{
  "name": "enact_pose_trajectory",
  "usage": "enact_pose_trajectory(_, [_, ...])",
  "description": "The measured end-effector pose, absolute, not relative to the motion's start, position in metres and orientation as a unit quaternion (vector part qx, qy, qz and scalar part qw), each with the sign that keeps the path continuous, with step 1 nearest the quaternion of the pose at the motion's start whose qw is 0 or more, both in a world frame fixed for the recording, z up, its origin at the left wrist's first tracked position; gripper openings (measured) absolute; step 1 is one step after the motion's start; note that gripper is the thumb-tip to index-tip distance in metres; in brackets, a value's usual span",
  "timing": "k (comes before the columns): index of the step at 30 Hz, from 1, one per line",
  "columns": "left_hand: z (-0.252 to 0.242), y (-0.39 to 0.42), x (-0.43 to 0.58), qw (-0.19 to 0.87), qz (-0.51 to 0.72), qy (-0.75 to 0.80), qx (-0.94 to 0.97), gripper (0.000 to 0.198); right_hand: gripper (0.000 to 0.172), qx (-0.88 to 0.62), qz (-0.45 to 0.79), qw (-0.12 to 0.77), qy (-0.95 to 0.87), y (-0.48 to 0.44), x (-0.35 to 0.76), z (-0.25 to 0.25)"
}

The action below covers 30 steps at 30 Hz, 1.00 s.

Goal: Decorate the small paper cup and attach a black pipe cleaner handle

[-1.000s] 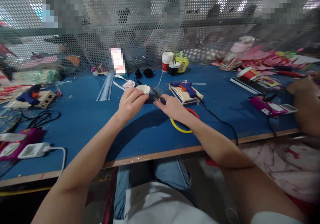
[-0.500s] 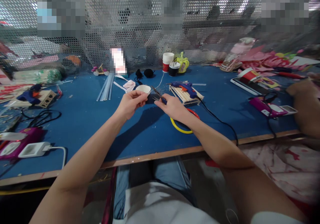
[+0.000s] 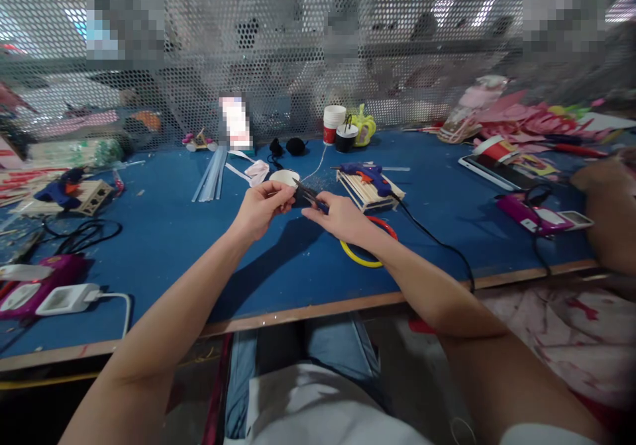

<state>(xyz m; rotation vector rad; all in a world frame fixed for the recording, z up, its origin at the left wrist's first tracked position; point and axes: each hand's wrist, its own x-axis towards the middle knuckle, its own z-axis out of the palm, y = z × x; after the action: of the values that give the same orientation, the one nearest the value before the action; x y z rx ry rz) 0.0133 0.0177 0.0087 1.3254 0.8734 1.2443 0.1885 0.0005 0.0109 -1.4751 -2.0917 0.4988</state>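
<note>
In the head view, my left hand (image 3: pixel 262 208) is closed on a small cup (image 3: pixel 285 178) with a white rim; its lower part is mostly hidden behind my fingers. A pair of dark scissors (image 3: pixel 307 191) is in my right hand (image 3: pixel 344 217), blades pointing left toward the cup and my left fingertips. Whether the blades touch anything I cannot make out. A thin white string (image 3: pixel 318 167) runs from near the stacked paper cups (image 3: pixel 334 127) down toward the cup in my hand.
Right of my hands, a blue glue gun (image 3: pixel 370 177) lies on a wooden stick rack (image 3: pixel 372 197), its cord crossing the table. Nearby are red and yellow rings (image 3: pixel 362 259), a black cup (image 3: pixel 346 139), black yarn (image 3: pixel 295 146) and clear glue sticks (image 3: pixel 211 175). Another person's arm (image 3: pixel 609 200) rests at right.
My right hand has turned slightly, and the scissors have shifted left, their tips now closer to my left fingertips. My left hand and the cup have hardly moved.
</note>
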Motion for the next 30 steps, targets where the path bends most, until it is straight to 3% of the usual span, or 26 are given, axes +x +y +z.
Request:
enact_pose_trajectory(2, [0.01,0.018,0.011,0.416,0.547,0.375,0.622,0.015,0.03,-0.547,0.18,0.267,-0.773,0.002,0.19,0.012])
enact_pose_trajectory(4, [0.011,0.018,0.008,0.23,0.556,0.368,0.709,0.013,0.03,-0.551,0.18,0.267,-0.77,0.003,0.191,0.013])
enact_pose_trajectory(7, [0.011,0.021,0.002,-0.004,0.502,0.324,0.802,0.012,0.031,-0.554,0.189,0.263,-0.767,0.004,0.192,0.014])
enact_pose_trajectory(12, [0.002,0.031,-0.007,-0.136,0.469,0.276,0.828,0.014,0.032,-0.53,0.216,0.241,-0.784,-0.002,0.187,0.015])
enact_pose_trajectory(15, [0.002,0.031,-0.007,-0.129,0.49,0.282,0.815,0.011,0.031,-0.519,0.22,0.234,-0.793,-0.005,0.185,0.016])
enact_pose_trajectory(17, [0.004,0.026,-0.002,-0.06,0.524,0.322,0.786,0.011,0.032,-0.52,0.215,0.236,-0.792,-0.005,0.184,0.016])
enact_pose_trajectory(19, [0.007,0.02,0.007,0.088,0.571,0.375,0.725,0.014,0.031,-0.529,0.201,0.247,-0.787,-0.004,0.184,0.013])
enact_pose_trajectory(21, [0.009,0.014,0.016,0.336,0.591,0.412,0.606,0.02,0.029,-0.545,0.178,0.258,-0.778,-0.003,0.184,0.01])
enact_pose_trajectory(23, [0.011,0.011,0.022,0.566,0.529,0.392,0.495,0.024,0.027,-0.562,0.156,0.259,-0.77,-0.001,0.184,0.007])
enact_pose_trajectory(25, [0.011,0.011,0.023,0.657,0.484,0.367,0.447,0.024,0.026,-0.567,0.152,0.252,-0.769,0.0,0.184,0.006])
enact_pose_trajectory(27, [0.01,0.013,0.02,0.603,0.507,0.371,0.492,0.022,0.026,-0.563,0.158,0.253,-0.771,0.002,0.186,0.007])
enact_pose_trajectory(30, [0.011,0.017,0.011,0.307,0.588,0.386,0.641,0.019,0.027,-0.564,0.168,0.261,-0.765,0.005,0.19,0.01])
